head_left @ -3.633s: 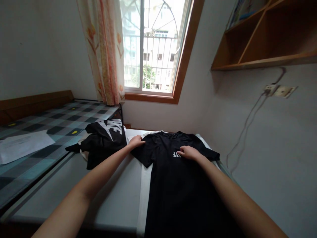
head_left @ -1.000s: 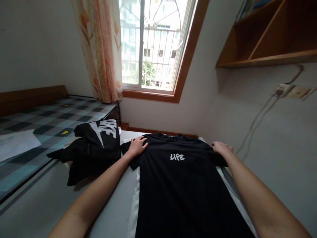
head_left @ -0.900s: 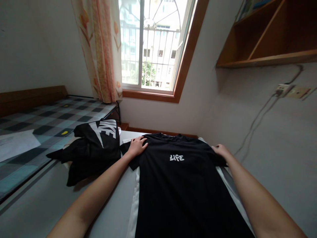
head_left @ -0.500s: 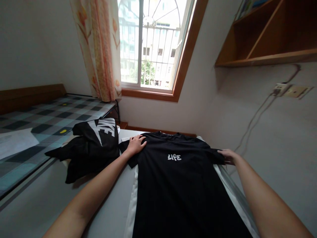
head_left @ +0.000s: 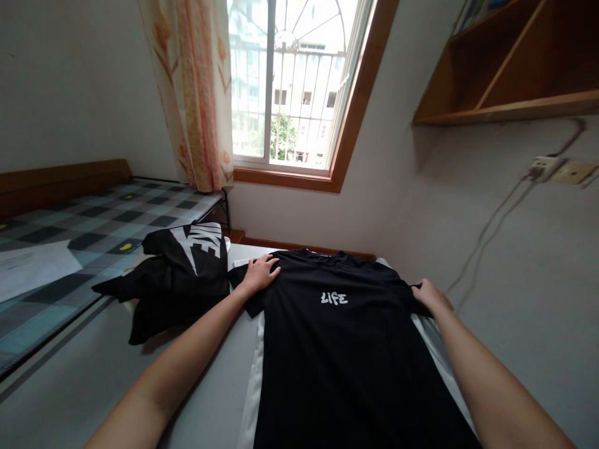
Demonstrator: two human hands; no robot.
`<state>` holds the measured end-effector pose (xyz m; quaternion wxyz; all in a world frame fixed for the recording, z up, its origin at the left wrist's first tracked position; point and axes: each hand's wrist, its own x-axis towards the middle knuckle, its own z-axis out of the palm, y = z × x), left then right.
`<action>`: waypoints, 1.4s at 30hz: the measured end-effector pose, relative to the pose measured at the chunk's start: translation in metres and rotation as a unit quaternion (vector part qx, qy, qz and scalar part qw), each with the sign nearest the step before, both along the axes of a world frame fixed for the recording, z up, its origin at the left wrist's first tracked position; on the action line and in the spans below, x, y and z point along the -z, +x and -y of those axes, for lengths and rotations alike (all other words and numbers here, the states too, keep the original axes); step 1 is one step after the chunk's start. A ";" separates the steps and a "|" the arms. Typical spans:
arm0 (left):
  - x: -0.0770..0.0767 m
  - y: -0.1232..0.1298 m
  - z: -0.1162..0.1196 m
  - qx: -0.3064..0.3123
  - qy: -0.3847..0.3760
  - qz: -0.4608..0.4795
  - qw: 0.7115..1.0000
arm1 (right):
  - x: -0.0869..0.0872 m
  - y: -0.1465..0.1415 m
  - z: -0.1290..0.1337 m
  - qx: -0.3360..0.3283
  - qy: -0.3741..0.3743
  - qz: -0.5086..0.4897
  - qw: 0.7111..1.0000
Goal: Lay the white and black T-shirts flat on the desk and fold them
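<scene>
head view: the left hand (head_left: 260, 274) lies flat, fingers spread, on the near-side shoulder of the black shirt (head_left: 334, 362), which stretches between both hands; the right hand (head_left: 431, 298) pinches its other sleeve. left of the left hand sits a dark bundle (head_left: 182, 268).

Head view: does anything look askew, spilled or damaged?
Mildly odd: the Nike garment lies crumpled beside the T-shirt, which is spread fairly flat. The paper sits askew on the checked mattress. No spill or damage shows.
</scene>
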<state>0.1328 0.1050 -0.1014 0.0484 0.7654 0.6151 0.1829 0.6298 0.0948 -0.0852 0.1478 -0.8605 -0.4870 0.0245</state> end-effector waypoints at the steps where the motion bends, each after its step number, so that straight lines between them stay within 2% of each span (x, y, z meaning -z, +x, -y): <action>1: 0.000 0.000 0.000 -0.001 -0.001 -0.001 1.000 | -0.005 -0.006 0.000 0.026 -0.005 0.009 1.000; 3: 0.000 0.000 0.000 0.000 -0.001 -0.001 1.000 | -0.018 -0.022 -0.001 0.064 0.010 0.048 0.997; 4: 0.000 0.000 -0.001 0.001 0.001 -0.002 1.000 | -0.025 -0.030 -0.002 0.054 0.031 0.074 0.995; 6: 0.001 0.000 -0.001 0.004 0.004 -0.002 1.000 | -0.035 -0.049 -0.006 -0.005 0.045 0.105 0.993; 8: 0.001 0.000 -0.002 0.005 0.007 -0.003 1.000 | -0.037 -0.072 -0.007 -0.087 0.013 0.099 0.991; 10: 0.002 0.000 -0.002 0.005 0.005 -0.005 1.000 | -0.030 -0.098 -0.005 -0.157 -0.017 0.086 0.984; 13: 0.001 -0.001 -0.001 0.007 -0.004 -0.013 1.000 | -0.008 -0.138 0.004 -0.249 -0.031 0.092 0.963; 15: -0.002 0.000 0.000 0.007 -0.012 -0.025 1.000 | 0.007 -0.159 0.010 -0.274 -0.060 0.095 0.955; 17: -0.009 0.004 0.004 -0.002 -0.011 -0.041 0.999 | 0.017 -0.173 0.013 -0.271 -0.079 0.092 0.955; 20: -0.023 0.018 0.016 0.007 0.000 -0.052 0.999 | 0.023 -0.179 0.010 -0.254 -0.080 0.087 0.960; 23: -0.032 0.040 0.035 0.051 -0.054 -0.049 0.996 | 0.023 -0.177 0.001 -0.250 -0.079 0.086 0.961; 26: -0.026 0.058 0.051 0.066 -0.118 -0.059 0.989 | 0.022 -0.176 -0.005 -0.250 -0.079 0.090 0.961; 29: -0.010 0.064 0.058 0.057 -0.103 -0.085 0.989 | 0.022 -0.176 -0.007 -0.250 -0.079 0.094 0.960; 34: 0.004 0.055 0.045 0.067 -0.054 -0.095 0.992 | 0.024 -0.175 -0.015 -0.254 -0.072 0.096 0.960; 42: 0.002 0.043 0.013 0.076 -0.053 -0.091 0.992 | 0.025 -0.177 -0.038 -0.248 -0.062 0.082 0.963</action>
